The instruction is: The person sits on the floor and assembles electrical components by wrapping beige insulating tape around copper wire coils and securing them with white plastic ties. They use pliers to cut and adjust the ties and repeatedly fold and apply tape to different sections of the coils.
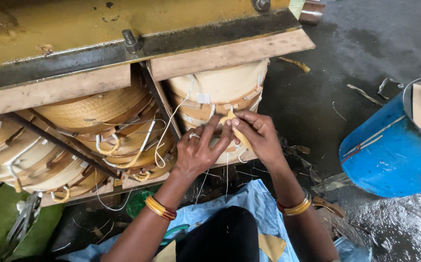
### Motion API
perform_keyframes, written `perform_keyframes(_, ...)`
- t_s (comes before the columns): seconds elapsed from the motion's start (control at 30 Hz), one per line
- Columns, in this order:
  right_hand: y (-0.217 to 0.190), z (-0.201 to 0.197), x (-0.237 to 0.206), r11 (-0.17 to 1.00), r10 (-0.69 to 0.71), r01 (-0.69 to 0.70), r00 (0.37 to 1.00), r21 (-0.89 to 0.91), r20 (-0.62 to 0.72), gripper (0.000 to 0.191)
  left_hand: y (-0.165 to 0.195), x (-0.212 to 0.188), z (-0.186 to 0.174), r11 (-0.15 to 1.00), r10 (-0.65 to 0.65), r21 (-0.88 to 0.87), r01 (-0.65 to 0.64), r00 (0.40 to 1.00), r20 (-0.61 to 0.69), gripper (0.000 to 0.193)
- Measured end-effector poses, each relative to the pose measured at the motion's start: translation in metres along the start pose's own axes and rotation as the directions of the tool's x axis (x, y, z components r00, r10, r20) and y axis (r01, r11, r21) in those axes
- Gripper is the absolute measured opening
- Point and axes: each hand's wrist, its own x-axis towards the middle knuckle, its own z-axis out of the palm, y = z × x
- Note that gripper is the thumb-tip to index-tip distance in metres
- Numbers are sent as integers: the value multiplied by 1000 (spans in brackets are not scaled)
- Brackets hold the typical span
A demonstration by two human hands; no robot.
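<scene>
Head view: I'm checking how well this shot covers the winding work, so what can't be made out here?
- Head view: the spot on the right coil under the left hand and right hand; fingers hide it.
- The yellow strip: its grip and length, hidden by fingers.
- The blue drum: cut off by the right edge.
- The left coils: partly behind the dark bars and boards.

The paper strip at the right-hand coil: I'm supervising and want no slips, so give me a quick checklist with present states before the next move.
1. Right hand pinches the yellow paper strip: ok.
2. Left hand rests its fingers against the right coil beside the strip: ok.
3. White lead wire hangs loose between the coils, apart from both hands: ok.
4. Strip end seated under the winding: cannot tell, fingers hide it.
5. Blue drum stands apart from the elbows: ok.
</scene>
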Motion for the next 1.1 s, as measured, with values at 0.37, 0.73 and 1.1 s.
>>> perform_keyframes(0.37, 2, 7, -1, 986, -81, 75, 996, -147, -40, 16, 41, 41, -20, 780, -569, -165, 604, 794, 216, 14)
perform_keyframes(0.73, -42, 0, -17, 921, 245, -205, 966, -331, 86, 17, 30, 36, -7, 916, -388, -6, 400, 892, 230, 24)
perform_keyframes(1.1, -110, 54, 25, 576, 201, -70, 978, -815, 58, 24, 18, 2, -10, 888, -439, -142, 437, 898, 24, 51)
